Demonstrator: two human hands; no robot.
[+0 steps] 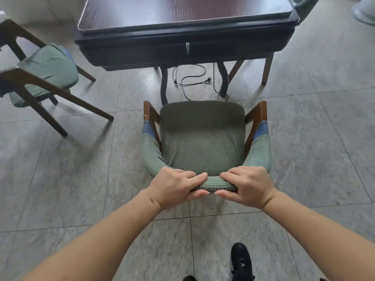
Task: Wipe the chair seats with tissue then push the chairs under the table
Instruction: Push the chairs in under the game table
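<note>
A wooden chair with a green textured cover stands right in front of me, its seat facing the dark table. My left hand and my right hand both grip the top of the curved backrest, fingers over the front and thumbs underneath. The chair's front edge sits a short way before the table's near side. No tissue is visible in either hand.
A second green-covered chair stands tilted at the left, away from the table. Black power cables lie on the tiled floor between the table legs. Another chair's legs show under the table's right side. My black shoe is below.
</note>
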